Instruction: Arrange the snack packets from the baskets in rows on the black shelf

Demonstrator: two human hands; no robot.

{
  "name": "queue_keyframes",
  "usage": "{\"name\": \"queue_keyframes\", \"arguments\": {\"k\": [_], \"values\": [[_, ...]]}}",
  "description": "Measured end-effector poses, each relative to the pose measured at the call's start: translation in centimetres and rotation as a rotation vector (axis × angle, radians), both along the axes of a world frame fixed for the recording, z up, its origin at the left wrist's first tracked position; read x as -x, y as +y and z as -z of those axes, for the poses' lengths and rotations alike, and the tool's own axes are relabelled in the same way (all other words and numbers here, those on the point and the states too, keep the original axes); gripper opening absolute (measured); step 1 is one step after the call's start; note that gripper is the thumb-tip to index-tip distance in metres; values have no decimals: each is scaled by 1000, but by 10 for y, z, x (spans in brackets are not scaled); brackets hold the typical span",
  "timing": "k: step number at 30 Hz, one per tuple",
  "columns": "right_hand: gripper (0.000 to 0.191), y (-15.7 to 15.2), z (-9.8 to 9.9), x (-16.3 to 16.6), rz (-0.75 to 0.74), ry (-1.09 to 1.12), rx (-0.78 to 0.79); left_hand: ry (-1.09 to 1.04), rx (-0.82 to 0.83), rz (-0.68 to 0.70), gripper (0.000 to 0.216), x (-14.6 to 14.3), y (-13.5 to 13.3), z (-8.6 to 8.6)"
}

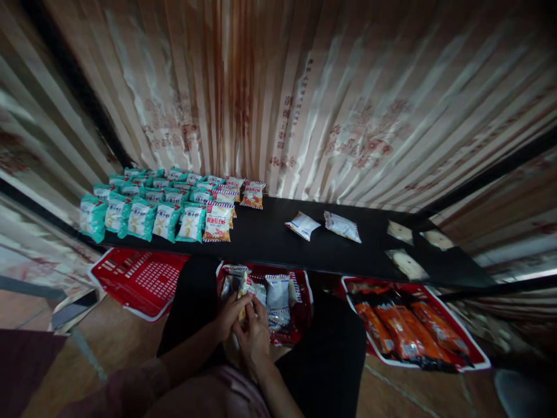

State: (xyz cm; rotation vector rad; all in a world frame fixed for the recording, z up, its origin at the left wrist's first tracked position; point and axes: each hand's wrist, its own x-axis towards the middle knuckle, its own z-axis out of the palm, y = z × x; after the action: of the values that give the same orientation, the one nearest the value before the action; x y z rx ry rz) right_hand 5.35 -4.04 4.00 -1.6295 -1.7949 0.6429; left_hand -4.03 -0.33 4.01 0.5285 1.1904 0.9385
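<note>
My left hand point(230, 318) and my right hand point(256, 335) are close together over a red basket point(308, 310) between my knees. Their fingers are closed around a small snack bag point(244, 285), whose upper part shows above the fingertips. White snack bags with striped ends point(277, 293) lie in the basket beside my right hand. Ahead on the black shelf, an orange-and-white snack bag point(218, 222) stands at the front of a short column of similar bags. My palms hide the lower part of the held bag.
Rows of teal snack bags point(140, 218) stand at the left of the black shelf point(270, 244). Two white bags point(303, 225) and several round pale packs point(407, 264) lie farther right. A red basket point(143, 281) sits left; another point(481, 357) holds orange packages point(400, 331). Pleated curtains point(261, 87) hang behind.
</note>
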Motion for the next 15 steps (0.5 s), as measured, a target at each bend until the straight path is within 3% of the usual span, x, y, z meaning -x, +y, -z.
{"name": "queue_keyframes", "arguments": {"k": [4, 8, 15], "values": [[52, -4, 0, 1, -80, -8, -98, -128, -14, -30, 54, 4, 2, -2], [41, -4, -6, -1, -150, 41, -160, -180, -24, -27, 58, 9, 5, -5], [26, 4, -15, -9, -114, 247, -90, -127, 21, -132, 64, 10, 5, -6]]}}
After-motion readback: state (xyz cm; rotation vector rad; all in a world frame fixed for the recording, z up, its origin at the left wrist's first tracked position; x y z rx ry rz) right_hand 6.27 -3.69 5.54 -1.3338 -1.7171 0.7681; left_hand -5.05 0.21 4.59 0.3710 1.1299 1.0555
